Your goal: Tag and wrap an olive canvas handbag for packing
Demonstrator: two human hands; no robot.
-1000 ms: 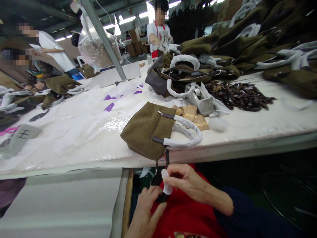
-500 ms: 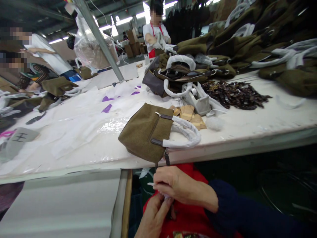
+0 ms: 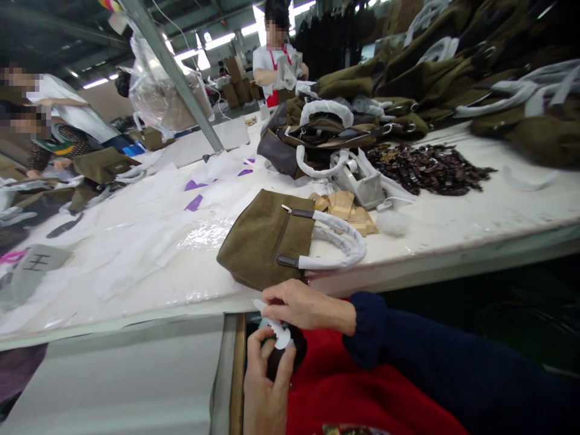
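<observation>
Below the table edge, my left hand [image 3: 267, 380] pinches a small dark piece [image 3: 275, 361], whose kind I cannot make out, between thumb and fingers. Against that piece lies the wide lower end of a white strip [image 3: 281, 336] with a wavy, jagged edge. The strip's upper part is in the closed fingers of my right hand [image 3: 299, 305]. Just beyond, an olive-green handbag [image 3: 258, 238] rests on its side at the table's front edge. Its handles [image 3: 347, 254] are wrapped in white and point right.
On the white table [image 3: 149, 284] lie purple scraps [image 3: 194, 203], tan cards [image 3: 342, 205], a grey tape dispenser [image 3: 362, 184] and a heap of dark brown pieces [image 3: 435, 172]. Olive bags [image 3: 421, 84] pile up at the right. A metal post [image 3: 174, 78] rises behind. Co-workers [image 3: 278, 63] stand further back.
My right hand has moved up and left, with the white strip now showing more. The dark piece has come into sight in my left hand. The handbag stays put.
</observation>
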